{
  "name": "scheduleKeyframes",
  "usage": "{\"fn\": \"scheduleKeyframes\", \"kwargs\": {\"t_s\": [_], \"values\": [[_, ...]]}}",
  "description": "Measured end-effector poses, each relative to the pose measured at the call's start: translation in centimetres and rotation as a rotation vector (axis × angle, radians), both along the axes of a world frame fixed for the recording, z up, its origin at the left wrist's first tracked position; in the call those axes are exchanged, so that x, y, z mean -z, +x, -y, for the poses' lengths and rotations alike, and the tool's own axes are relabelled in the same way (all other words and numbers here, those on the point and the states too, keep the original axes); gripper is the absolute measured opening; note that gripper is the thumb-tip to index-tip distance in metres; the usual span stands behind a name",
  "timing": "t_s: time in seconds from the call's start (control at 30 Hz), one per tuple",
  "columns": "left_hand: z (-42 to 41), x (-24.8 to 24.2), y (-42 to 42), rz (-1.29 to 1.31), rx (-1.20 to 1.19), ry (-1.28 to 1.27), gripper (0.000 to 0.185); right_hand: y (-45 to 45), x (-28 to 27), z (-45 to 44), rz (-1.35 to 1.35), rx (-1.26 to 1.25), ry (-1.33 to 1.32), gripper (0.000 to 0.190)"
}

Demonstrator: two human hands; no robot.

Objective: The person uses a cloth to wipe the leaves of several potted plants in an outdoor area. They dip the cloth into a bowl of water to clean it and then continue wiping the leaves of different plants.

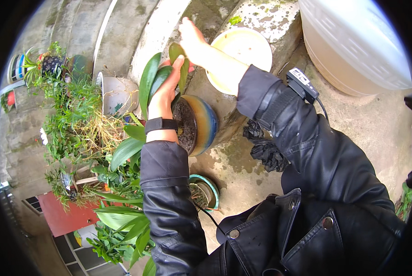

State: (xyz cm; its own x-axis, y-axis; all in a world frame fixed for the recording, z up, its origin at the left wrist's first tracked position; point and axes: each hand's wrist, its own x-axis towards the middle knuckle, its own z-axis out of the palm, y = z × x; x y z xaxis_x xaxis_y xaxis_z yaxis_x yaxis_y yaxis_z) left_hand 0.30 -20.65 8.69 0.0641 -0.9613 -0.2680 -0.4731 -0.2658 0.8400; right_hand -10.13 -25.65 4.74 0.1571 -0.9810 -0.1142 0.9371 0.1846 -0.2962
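Broad, glossy green leaves of a potted plant rise around my left hand (168, 82). Its thumb lies on one upright leaf (177, 51), with fingers behind it. A second leaf (150, 81) stands beside the palm. Below is the plant's glazed pot (204, 124), blue and tan, with dark soil (187, 129) showing. My right hand (193, 43) is next to the leaf tip, strongly lit; what its fingers hold cannot be made out. Under my right forearm sits a pale round basin (266, 65) on a concrete ledge.
A large translucent plastic tub (350, 51) stands at the upper right. Crumpled black plastic (269, 153) lies on the concrete floor. A teal-rimmed pot (212, 189) is near my left sleeve. More potted plants and a white bucket (118, 96) crowd the left side.
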Motion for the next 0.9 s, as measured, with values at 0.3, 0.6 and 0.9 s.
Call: {"fn": "scheduleKeyframes", "kwargs": {"t_s": [0.3,0.6,0.9], "values": [[1.4,0.6,1.7,-0.286,-0.247,-0.145,0.038,-3.2,14.7,-4.8,-0.909,0.223,0.146,0.042],[1.8,2.4,4.5,-0.436,-0.234,-0.325,0.03,6.0,-0.4,-4.0,-0.273,-0.005,-0.078,0.049],[0.6,0.3,2.3,-0.191,-0.016,-0.198,0.052,7.6,0.2,-9.6,0.032,-0.273,0.035,0.086]]}}
